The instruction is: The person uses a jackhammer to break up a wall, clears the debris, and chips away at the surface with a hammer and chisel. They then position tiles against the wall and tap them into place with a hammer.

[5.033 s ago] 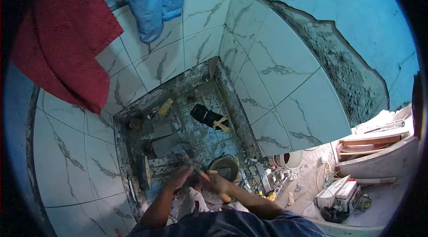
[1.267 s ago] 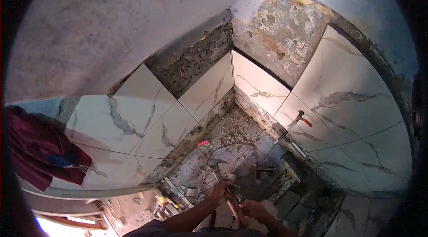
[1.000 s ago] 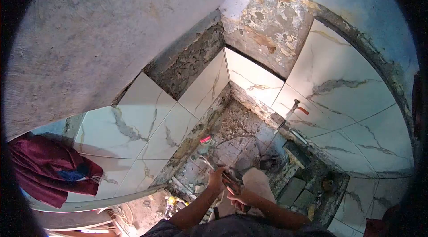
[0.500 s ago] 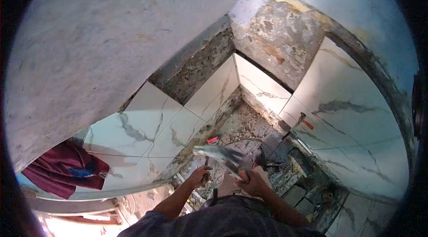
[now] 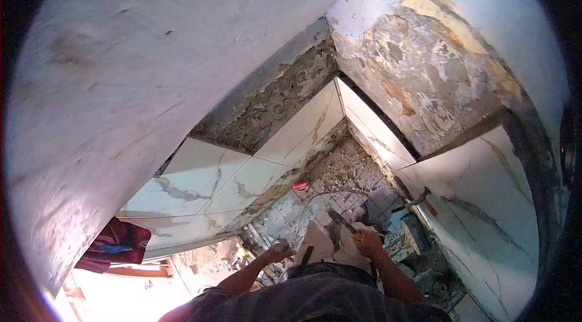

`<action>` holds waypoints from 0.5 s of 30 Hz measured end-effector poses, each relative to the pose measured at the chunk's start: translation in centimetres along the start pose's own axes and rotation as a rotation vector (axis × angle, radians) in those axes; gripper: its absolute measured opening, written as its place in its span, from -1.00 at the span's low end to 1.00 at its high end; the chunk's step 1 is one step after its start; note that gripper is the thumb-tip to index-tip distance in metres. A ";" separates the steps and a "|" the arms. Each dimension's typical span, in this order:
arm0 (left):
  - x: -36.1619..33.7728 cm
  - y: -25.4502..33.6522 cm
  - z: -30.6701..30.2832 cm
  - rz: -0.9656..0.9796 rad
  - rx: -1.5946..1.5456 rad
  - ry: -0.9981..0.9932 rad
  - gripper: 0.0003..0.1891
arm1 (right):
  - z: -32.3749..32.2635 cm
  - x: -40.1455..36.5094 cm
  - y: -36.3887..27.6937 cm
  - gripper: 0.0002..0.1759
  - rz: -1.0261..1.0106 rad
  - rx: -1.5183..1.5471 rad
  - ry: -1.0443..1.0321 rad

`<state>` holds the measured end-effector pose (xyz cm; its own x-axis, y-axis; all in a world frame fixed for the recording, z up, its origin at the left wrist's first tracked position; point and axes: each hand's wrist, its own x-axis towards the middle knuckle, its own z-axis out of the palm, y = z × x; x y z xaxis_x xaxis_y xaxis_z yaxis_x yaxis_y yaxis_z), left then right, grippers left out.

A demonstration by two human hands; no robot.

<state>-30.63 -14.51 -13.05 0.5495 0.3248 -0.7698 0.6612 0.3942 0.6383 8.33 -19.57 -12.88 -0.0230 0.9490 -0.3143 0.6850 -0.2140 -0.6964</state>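
The right hand [image 5: 368, 243] is closed around the reddish grip of a handled tool [image 5: 344, 221], whose dark front points toward ten or eleven o'clock, over the light-trousered knees [image 5: 315, 240]; its exact kind is too blurred to tell. It looks stiff and probably front-heavy, so the grip seems the surest hold. At nine o'clock the left hand [image 5: 279, 252] hangs apart from it, fingers loosely curled; whether it holds anything I cannot tell. The floor [image 5: 282, 218] is dusty and tiled, with rubble [image 5: 342, 164] near twelve, a small red item [image 5: 301, 185] at ten and an orange-gripped tool [image 5: 415, 202] by the wall at two. Around rise marble-patterned tiles [image 5: 485, 201], with flaking bare plaster [image 5: 418, 73] between twelve and one and a maroon cloth [image 5: 121, 243] at nine.
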 end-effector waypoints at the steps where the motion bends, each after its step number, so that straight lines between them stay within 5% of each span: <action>1: 1.0 -2.1 0.4 0.033 0.294 0.089 -0.48 | 0.8 -0.1 1.7 -0.59 0.003 0.002 -0.015; 2: 1.7 -4.0 0.9 0.067 0.591 0.177 -0.52 | 2.3 -0.2 3.8 -0.59 -0.081 -0.089 -0.139; 3: 1.3 -2.4 2.0 -0.153 0.773 0.110 -0.55 | 3.3 -0.2 4.8 -0.58 -0.168 -0.180 -0.261; 4: 0.4 1.0 3.2 -0.158 0.763 0.108 -0.55 | 3.5 -0.3 4.6 -0.58 -0.169 -0.181 -0.273; 6: -0.7 7.6 4.2 -0.504 1.102 0.063 -0.48 | 3.5 -0.5 4.0 -0.58 0.105 -0.202 -0.582; 8: 0.6 0.4 5.0 -0.481 0.976 0.105 -0.36 | 4.9 -0.5 4.8 -0.60 0.106 -0.283 -0.533; 10: 2.6 -9.5 6.0 0.155 0.533 0.200 -0.42 | 5.3 -1.4 4.3 -0.61 0.127 -0.355 -0.499; 12: 2.6 -10.1 5.9 0.231 0.522 0.257 -0.52 | 3.2 1.7 1.2 -0.66 0.291 -0.201 -0.495; 15: 3.2 -11.2 5.0 0.210 0.621 0.309 -0.79 | 4.0 5.4 2.6 -0.67 0.046 -0.293 -0.435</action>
<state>-33.70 -22.22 -22.69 0.5879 0.6047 -0.5373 0.7761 -0.2342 0.5856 7.08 -15.94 -18.93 -0.2451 0.7432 -0.6225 0.8659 -0.1210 -0.4854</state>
